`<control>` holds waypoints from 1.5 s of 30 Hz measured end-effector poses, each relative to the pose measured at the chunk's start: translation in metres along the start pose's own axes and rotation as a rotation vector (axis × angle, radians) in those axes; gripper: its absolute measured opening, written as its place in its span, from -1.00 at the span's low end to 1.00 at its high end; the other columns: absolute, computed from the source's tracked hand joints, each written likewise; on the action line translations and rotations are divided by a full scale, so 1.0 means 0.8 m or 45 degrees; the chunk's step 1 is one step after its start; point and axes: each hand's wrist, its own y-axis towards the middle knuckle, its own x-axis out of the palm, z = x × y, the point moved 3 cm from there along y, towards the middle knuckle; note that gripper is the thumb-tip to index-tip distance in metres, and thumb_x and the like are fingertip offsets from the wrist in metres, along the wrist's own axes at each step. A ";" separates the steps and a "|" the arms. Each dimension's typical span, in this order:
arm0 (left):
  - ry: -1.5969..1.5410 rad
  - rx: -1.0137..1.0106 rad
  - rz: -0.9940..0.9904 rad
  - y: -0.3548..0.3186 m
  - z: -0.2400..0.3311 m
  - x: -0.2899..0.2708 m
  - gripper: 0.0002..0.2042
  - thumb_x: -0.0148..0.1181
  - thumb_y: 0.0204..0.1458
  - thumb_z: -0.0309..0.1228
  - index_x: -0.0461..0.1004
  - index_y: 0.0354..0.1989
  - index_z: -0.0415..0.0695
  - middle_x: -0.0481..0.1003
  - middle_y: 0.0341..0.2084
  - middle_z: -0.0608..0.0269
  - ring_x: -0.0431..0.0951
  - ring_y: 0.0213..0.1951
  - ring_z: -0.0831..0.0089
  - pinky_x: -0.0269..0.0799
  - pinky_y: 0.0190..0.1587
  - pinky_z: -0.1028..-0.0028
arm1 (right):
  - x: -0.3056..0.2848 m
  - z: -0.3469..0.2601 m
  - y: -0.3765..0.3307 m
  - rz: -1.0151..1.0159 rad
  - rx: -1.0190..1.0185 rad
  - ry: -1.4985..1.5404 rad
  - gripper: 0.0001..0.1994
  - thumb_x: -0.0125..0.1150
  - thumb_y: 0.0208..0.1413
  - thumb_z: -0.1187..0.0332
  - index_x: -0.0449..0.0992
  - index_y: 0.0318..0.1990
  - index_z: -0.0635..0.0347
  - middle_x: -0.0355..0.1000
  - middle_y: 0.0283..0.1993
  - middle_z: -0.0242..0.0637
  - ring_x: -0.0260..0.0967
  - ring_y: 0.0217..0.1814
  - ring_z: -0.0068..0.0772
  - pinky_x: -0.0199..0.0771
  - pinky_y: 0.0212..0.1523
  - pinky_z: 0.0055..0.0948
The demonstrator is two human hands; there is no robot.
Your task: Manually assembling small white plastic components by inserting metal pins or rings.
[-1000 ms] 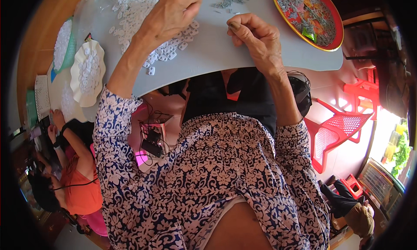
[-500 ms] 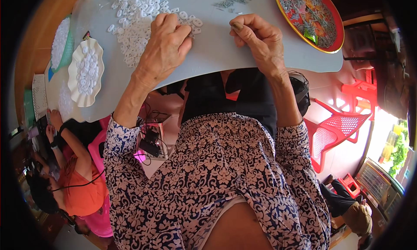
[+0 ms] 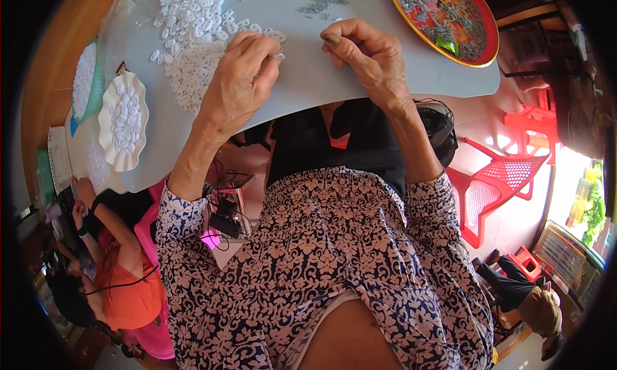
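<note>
My left hand (image 3: 239,81) is closed in a pinch at the near right edge of a pile of small white plastic pieces with holes (image 3: 196,48). A bit of one white plastic piece (image 3: 277,56) sticks out between its thumb and fingers. My right hand (image 3: 369,58) is a short way off to the right, above the grey table (image 3: 302,74), thumb pressed against the forefinger. Whatever it pinches is too small or hidden to make out. Beyond the right hand lies a small heap of grey metal screws or pins (image 3: 326,0).
At the far right, a red round tray with a gold rim (image 3: 493,52) holds many metal pins and a green packet (image 3: 448,46). On the left stand a wavy cream dish (image 3: 108,148) and a green basket (image 3: 98,93), both with white pieces. A person in orange (image 3: 132,293) sits at left.
My left hand has turned slightly at the pile's edge, and a white piece now shows in its fingers. The right hand keeps its pinch. The whole view has shifted a little.
</note>
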 end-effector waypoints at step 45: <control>-1.150 -0.659 0.129 0.021 0.023 0.057 -0.82 0.03 0.09 -0.38 0.48 -0.45 -0.20 0.39 -0.69 0.44 0.28 -0.57 0.74 0.16 -0.48 0.67 | -0.005 0.000 0.003 0.049 0.051 0.360 -0.88 0.17 0.11 0.44 0.51 -0.25 0.30 0.46 -0.40 -0.40 0.39 -0.38 -0.63 0.44 -0.27 -0.63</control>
